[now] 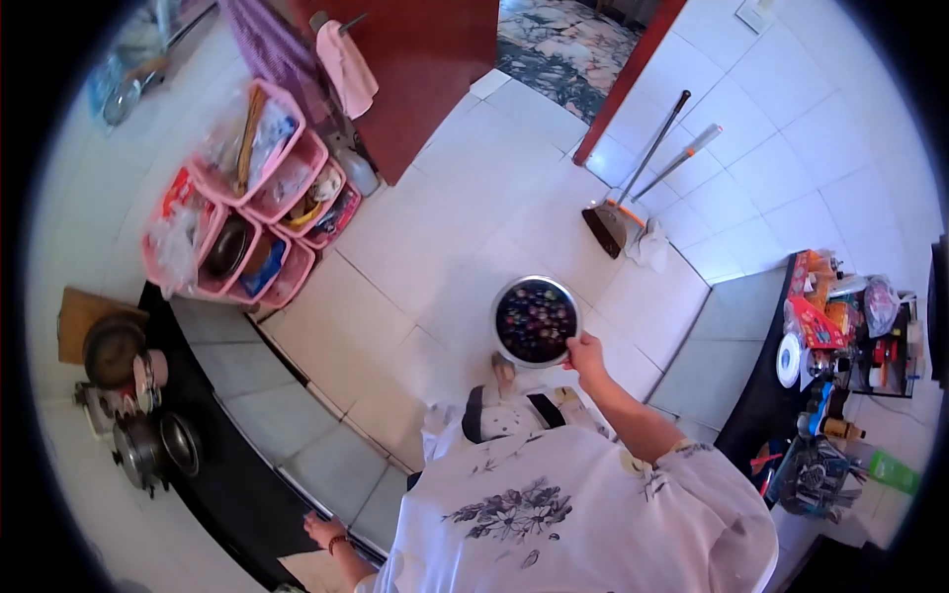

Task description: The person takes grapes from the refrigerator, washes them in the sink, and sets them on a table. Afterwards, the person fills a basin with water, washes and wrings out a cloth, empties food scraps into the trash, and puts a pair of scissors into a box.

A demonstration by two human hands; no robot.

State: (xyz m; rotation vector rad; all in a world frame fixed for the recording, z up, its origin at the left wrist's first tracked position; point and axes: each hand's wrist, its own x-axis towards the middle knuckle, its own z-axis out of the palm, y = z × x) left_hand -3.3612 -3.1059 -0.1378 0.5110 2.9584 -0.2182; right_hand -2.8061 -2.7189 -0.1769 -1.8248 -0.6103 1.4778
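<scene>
A round metal bowl (pixel 537 320) full of small dark round fruits, some reddish, is held out over the tiled floor. My right hand (pixel 585 355) grips its lower right rim, thumb on the edge. At the lower left, my left hand (pixel 321 531) is at the edge of the black counter (pixel 222 494), with a bracelet on the wrist. Its fingers are small in view, and whether they hold the edge is unclear. A pale flat sheet (pixel 308 570) lies beside that wrist.
Pink baskets (pixel 282 212) stand at the left, near pots (pixel 138 445) on the counter. Beyond are a red door (pixel 415 79), a broom (pixel 655 148) and a dustpan (pixel 611 225). Packets (pixel 819 321) and a cutlery rack (pixel 819 479) sit on the right counter.
</scene>
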